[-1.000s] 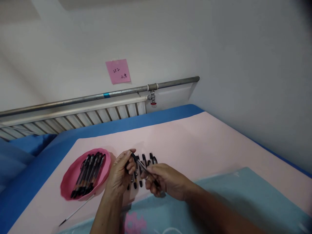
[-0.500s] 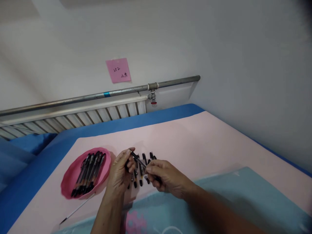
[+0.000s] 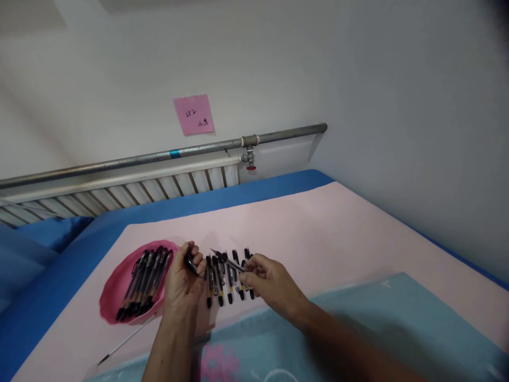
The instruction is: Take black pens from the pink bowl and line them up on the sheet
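My right hand (image 3: 264, 276) is closed around a slim pen (image 3: 234, 263), whose bare pointed tip slants up and to the left. In the curled fingers of my left hand (image 3: 185, 276) lies a short glossy black piece (image 3: 191, 264) that looks like a pen cap; part of it is hidden by the fingers. Below and between the hands, several clear-barrelled pens (image 3: 209, 289) with black ends lie side by side on the pink mat (image 3: 302, 239). Left of my left hand, a pink scalloped dish (image 3: 106, 297) holds a bundle of similar pens (image 3: 145, 284).
A thin white stick with a dark tip (image 3: 127, 339) lies in front of the dish. Light blue cloth (image 3: 382, 313) covers the near edge. Behind the blue surface (image 3: 258, 187) are a radiator (image 3: 183, 185), a metal pipe (image 3: 139, 159) and a wall with a pink note (image 3: 193, 115).
My hands have moved apart. The left shifted left towards the dish with the black piece and let go of the pen's front end; the right still holds the pen, its tip now in view.
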Demonstrator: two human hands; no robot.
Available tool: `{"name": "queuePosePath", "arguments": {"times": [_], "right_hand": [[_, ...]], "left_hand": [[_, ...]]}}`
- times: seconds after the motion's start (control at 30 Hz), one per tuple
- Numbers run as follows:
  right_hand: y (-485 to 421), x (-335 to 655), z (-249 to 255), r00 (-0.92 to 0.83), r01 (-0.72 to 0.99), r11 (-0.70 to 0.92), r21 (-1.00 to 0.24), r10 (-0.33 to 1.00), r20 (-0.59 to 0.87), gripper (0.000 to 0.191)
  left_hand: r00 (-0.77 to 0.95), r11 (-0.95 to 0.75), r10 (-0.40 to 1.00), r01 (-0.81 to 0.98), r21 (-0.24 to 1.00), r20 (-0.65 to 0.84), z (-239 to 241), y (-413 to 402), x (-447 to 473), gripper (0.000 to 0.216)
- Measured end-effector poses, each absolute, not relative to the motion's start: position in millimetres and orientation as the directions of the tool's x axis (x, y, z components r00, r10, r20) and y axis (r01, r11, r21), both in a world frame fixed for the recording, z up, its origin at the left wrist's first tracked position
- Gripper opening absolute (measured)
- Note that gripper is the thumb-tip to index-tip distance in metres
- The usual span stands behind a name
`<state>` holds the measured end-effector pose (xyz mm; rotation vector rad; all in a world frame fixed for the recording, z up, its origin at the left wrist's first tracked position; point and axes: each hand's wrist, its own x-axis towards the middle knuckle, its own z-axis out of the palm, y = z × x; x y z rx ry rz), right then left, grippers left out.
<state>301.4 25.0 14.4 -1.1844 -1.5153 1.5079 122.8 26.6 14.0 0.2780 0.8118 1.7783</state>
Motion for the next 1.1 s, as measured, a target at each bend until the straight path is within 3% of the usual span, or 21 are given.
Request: {"name": "queuePosePath", "arguments": {"times": [0.13,0.33,0.57,0.63,0.73,0.87,0.97,1.1], "right_hand": [[27.1,303.4,12.0,-0.394,0.087,-0.093,-0.992,0.911,-0.12,0.013],[27.4,303.4,12.8,-0.425,0.066,-0.122,-0.99,0.894,-0.138,0.014],[25.6,303.3,14.5,-0.501,0.116,-0.15,-0.982,0.845,-0.189,0.012],[26.2,306.0,13.8,-0.529,0.174,-0.092,-0.98,0.831,-0.172,0.015],[31.4,315.9,15.9,-0.555,0.312,0.126,-0.942,0.828,-0.074,0.016],[46.6,336.7,23.0,-0.546,0.555,0.371,-0.744,0.838,0.011,0.017],[57.2,346.9,20.5,-0.431,0.716,0.311,-0.625,0.901,-0.045,0.021],[62.5,344.9,2.9,-0.324,0.789,0.202,-0.58,0.939,-0.115,0.018]], "left_hand": [[-0.352,-0.109,0.91,-0.715,0.691,-0.22,13.5,25.4,126.4,0.014],[-0.144,0.101,0.96,-0.626,0.774,-0.241,14.1,22.6,145.9,0.019],[-0.207,0.034,0.961,-0.57,0.821,-0.183,10.8,22.3,147.8,0.026],[-0.258,-0.01,0.951,-0.572,0.82,-0.169,10.6,23.7,142.9,0.024],[-0.382,-0.107,0.908,-0.606,0.789,-0.17,12.1,25.9,127.8,0.02],[-0.5,-0.229,0.841,-0.675,0.701,-0.208,15.1,25.9,101.1,0.01],[-0.537,-0.271,0.813,-0.691,0.67,-0.226,16.0,24.7,92.2,0.007],[-0.491,-0.192,0.832,-0.692,0.696,-0.259,14.5,25.3,105.2,0.003]]}}
